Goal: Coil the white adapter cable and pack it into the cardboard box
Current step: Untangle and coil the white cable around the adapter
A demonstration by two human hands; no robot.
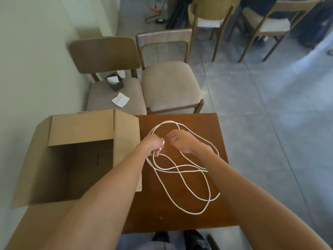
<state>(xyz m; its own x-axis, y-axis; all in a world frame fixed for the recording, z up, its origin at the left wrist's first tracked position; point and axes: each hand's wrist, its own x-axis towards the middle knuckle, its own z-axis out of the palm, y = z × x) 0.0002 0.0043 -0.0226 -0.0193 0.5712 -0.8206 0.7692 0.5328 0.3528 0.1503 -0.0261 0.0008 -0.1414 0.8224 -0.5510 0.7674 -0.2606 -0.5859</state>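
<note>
The white cable (pixel 182 177) lies in loose, crossing loops on the brown wooden table (pixel 180 222). My left hand (pixel 154 144) grips several strands of it above the table's middle. Close to its right, my right hand (pixel 182 141) is blurred, with curled fingers; part of the cable runs under it, and a grip cannot be made out. The open cardboard box (pixel 75 159) stands at the table's left side, flaps up, and its interior looks empty. My left forearm crosses the box's near right corner.
Two wooden chairs (pixel 169 83) with beige seats stand just beyond the table; the left one carries a small dark container (pixel 115 82) and a white paper (pixel 120 99). A wall (pixel 36 51) runs along the left. More chairs and floor cables sit farther back on grey tiles.
</note>
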